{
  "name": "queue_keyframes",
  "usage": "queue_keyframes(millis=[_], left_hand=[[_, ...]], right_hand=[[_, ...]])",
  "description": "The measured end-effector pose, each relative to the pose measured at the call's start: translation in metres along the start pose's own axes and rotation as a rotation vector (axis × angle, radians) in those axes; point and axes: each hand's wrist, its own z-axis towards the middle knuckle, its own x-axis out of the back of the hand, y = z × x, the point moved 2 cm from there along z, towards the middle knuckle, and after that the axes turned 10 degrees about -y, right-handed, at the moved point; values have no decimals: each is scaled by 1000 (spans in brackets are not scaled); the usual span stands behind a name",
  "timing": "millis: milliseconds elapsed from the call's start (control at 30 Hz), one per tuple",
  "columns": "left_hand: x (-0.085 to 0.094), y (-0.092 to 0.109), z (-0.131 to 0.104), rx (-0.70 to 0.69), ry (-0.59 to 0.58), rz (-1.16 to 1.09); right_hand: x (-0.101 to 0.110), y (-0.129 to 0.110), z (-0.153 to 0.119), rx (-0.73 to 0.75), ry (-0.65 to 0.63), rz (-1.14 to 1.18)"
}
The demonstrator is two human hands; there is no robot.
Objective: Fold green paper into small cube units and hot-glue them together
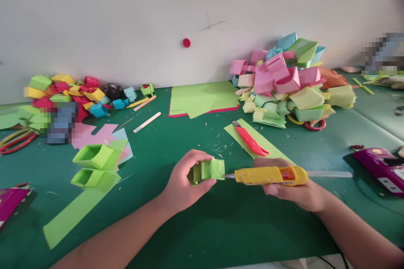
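Observation:
Near the middle of the green table, my left hand (186,183) pinches a small folded green paper piece (213,169) between thumb and fingers. My right hand (287,185) is wrapped round a yellow glue gun (261,175), with a clear glue stick (330,174) jutting from its back. The gun's metal nozzle is at the right edge of the green piece; whether it touches cannot be told. Just behind my right hand, a red cutter (251,139) lies on a green paper strip (274,147). Two open green paper boxes (94,156) stand to the left of my left hand.
Green sheets (205,96) lie against the wall on the table (189,239). Colourful folded paper heaps (284,75) stand at back right and back left (63,92). A purple power strip (380,168) is at right, scissors (19,141) at left.

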Motion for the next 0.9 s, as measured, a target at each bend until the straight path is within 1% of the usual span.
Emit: queue_keyframes(millis=[67, 233, 333, 667, 900], left_hand=[[0, 0, 0, -3, 2, -2], [0, 0, 1, -15, 6, -6], [0, -1, 0, -13, 6, -20], [-1, -3, 0, -11, 2, -11], [0, -2, -1, -20, -3, -6]], right_hand=[[0, 0, 0, 2, 12, -1], [1, 0, 1, 33, -3, 5], [2, -2, 1, 34, 23, 23], [0, -1, -2, -57, 96, 72], [2, -1, -2, -122, 101, 44]])
